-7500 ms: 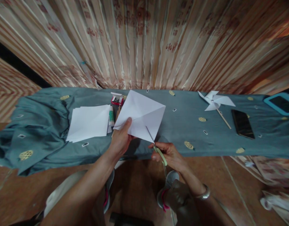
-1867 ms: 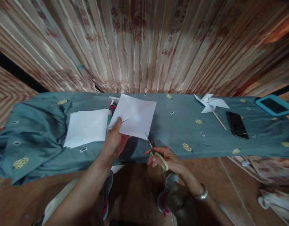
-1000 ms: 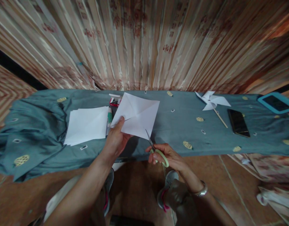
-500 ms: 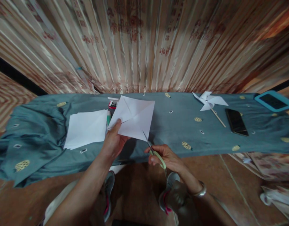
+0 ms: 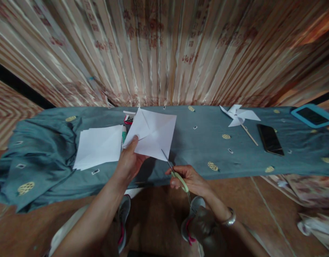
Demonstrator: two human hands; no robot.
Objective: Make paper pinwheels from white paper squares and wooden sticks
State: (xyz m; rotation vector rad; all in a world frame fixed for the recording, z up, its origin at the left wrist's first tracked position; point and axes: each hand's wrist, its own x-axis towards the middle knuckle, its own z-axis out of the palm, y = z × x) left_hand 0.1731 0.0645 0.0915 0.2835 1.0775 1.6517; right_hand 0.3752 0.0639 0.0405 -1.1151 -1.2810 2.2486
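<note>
My left hand (image 5: 130, 160) pinches the left corner of a creased white paper square (image 5: 153, 134), lifted over the teal-covered bench (image 5: 196, 153). My right hand (image 5: 191, 178) grips green-handled scissors (image 5: 177, 175); their blades reach the square's lower corner along a diagonal crease. A short cut shows near my left thumb.
A stack of white paper sheets (image 5: 100, 145) lies left of the square, with a glue stick (image 5: 124, 134) and a small red box (image 5: 128, 119) behind. A finished paper pinwheel (image 5: 239, 116), a black phone (image 5: 270, 139) and a blue-cased tablet (image 5: 311, 116) lie at the right. Curtains hang behind.
The paper square has been turned in my left hand since the earliest frame. The scissors' blades have gone into the lower corner over the last second.
</note>
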